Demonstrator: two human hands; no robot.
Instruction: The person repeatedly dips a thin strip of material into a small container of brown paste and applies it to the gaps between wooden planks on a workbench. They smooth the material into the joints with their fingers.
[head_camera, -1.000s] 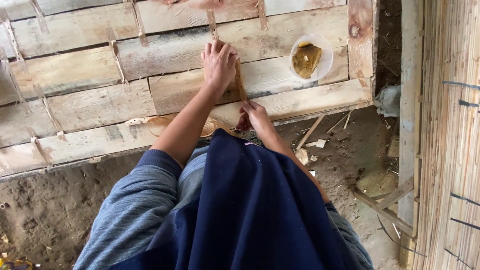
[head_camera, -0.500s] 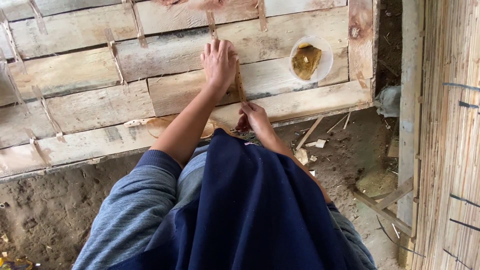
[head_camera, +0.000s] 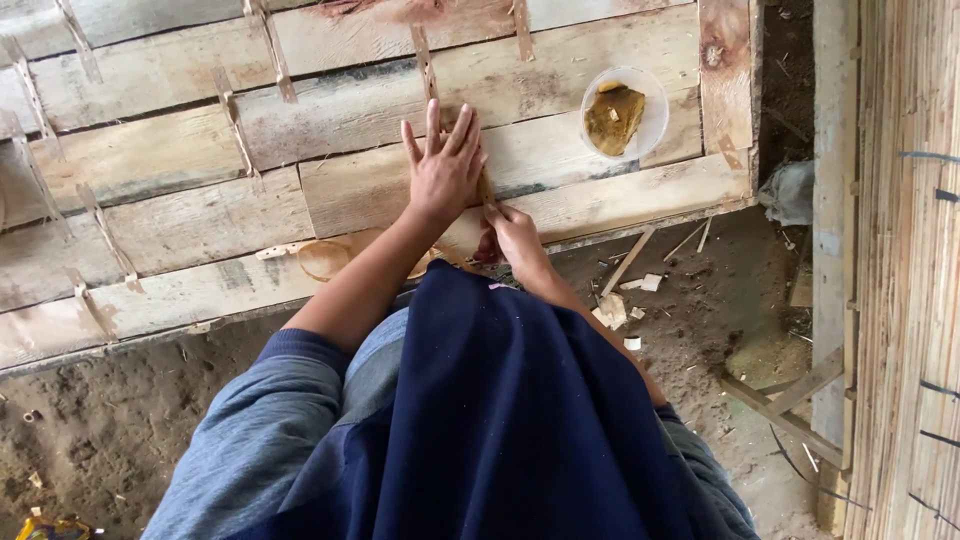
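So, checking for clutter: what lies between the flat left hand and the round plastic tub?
Only bare plank between left hand and tub, in the head view.

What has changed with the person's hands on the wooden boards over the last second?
Very little. The left hand stays pressed flat on the thin wooden strip lying on the plank platform, fingers perhaps spread a touch wider. The right hand keeps hold of the strip's near end at the platform's edge. The clear plastic bowl of brownish paste has not moved.
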